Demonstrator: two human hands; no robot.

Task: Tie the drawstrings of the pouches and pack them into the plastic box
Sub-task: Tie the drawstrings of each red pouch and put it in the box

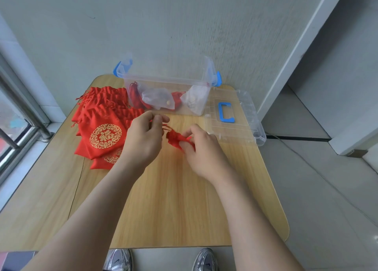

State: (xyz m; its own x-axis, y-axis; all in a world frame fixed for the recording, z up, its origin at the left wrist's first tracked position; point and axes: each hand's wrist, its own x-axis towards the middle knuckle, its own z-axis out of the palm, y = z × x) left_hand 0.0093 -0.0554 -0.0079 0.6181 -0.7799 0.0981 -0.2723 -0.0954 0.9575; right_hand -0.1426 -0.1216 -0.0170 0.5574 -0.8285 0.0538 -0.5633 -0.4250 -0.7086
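A light wood-grain table with rounded corners [173, 209] fills the middle of the view. Near its centre, the left hand [143, 139] is raised slightly, its thumb and fingertips pinched on a thin red drawstring [165, 127]. The cord runs toward 4 o'clock to a small red fabric pouch with a gathered neck [174, 138]. The right hand [202, 150] sits just beside the pouch at its 3 o'clock and grips its bunched body between curled fingers and thumb. I cannot tell whether the pouch touches the tabletop.

At 9 o'clock from the hands lies an overlapping pile of flat red satin pouches with round gold embroidered emblems [102, 135], their necks pointing toward 11 o'clock. The left wrist covers part of the pile.

At 12 o'clock, at the table's far edge against the wall, stands a clear rectangular plastic box with blue side latches [167, 79]. It is open and holds red pouches mixed with translucent white bags. Its clear plastic lid [235, 127] lies flat at 2 o'clock, overhanging the table's right edge, with a blue handle [224, 112] on top.

At 6 o'clock, below the table's near edge, two silver-grey shoes [118, 259] show on the floor.
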